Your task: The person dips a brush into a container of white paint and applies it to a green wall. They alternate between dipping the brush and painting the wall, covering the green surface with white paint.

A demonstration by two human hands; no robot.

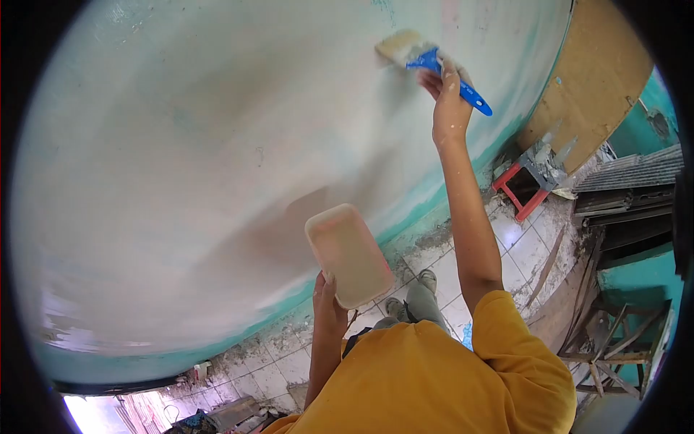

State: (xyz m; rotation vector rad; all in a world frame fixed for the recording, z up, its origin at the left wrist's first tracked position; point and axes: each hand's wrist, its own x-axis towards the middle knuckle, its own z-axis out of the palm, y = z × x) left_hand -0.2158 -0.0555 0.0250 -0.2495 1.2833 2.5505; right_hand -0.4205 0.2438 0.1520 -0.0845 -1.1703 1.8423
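Observation:
My right hand (450, 81) is closed around the blue handle of a wide paintbrush (423, 58), raised to the upper part of the wall (217, 145). The brush's pale bristles point left and overlap the wall, which is whitish over a turquoise lower strip. Lower down, my left hand (329, 300) grips the near left edge of a shallow rectangular tray (349, 257). Pale paint coats the inside of this tray, and its rim is whitish. White specks dot my right forearm.
A red stool (522, 189) with grey-smeared things on top stands by the wall at right. Behind it leans a brown board (596, 65). Stacked corrugated sheets (632, 173) and a wooden frame (614, 354) are farther right. Dirty white tiles (448, 275) cover the floor.

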